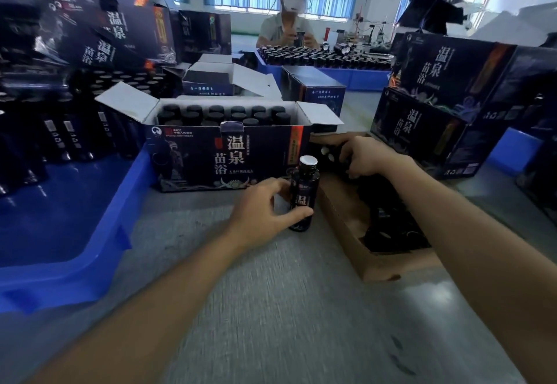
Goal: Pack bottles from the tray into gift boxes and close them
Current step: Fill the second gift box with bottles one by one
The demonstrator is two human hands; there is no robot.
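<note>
A dark bottle (303,195) with a pale cap stands upright on the grey table, and my left hand (262,213) grips its lower body. Behind it stands an open dark gift box (229,157), flaps up, filled with several black-capped bottles. My right hand (366,156) reaches into a brown cardboard tray (346,226) at the right and curls round dark bottles lying in it. Which bottle it holds is blurred.
A blue plastic tray (66,233) with several dark bottles fills the left. Stacked gift boxes (446,106) rise at the right and back left. More open boxes (229,77) stand behind. A person (286,27) works at the far end beside another blue tray of bottles.
</note>
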